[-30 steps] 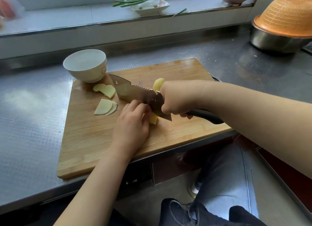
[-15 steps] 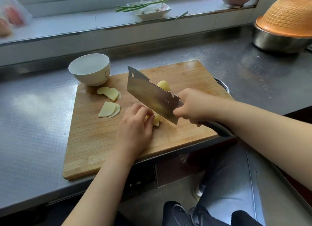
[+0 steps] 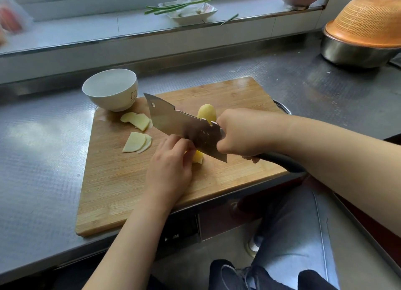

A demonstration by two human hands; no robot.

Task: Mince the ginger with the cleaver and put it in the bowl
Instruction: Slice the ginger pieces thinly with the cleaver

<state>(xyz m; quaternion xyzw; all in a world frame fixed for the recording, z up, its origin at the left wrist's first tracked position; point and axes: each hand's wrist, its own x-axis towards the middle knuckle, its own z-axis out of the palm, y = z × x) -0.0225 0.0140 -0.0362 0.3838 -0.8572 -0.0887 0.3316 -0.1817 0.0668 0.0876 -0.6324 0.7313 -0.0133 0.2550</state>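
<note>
Fingers of the left hand (image 3: 170, 168) curl down over a small yellow piece of ginger (image 3: 198, 157) and pinch it against the cutting board (image 3: 112, 181). The right hand (image 3: 240, 133) is wrapped tight round the black handle of the cleaver (image 3: 184, 127). The blade is tipped on a slant, and its low corner sits just beside the left fingertips, right over the ginger.

That is the risky part. The piece is small, so the fingers sit very close to the sharp edge. If the blade comes down a bit too far left, it could nick a finger. The piece could also slip out or roll, and then the cut would go crooked.

Another peeled lump of ginger (image 3: 207, 114) sits behind the blade. Thin slices (image 3: 136, 143) lie to the left, with more slices (image 3: 136, 120) farther back, near the white bowl (image 3: 110, 90). The bowl looks empty, so I think the mincing has hardly begun. It stands on the far left corner of the board, and a hard chop might jolt it.
</note>
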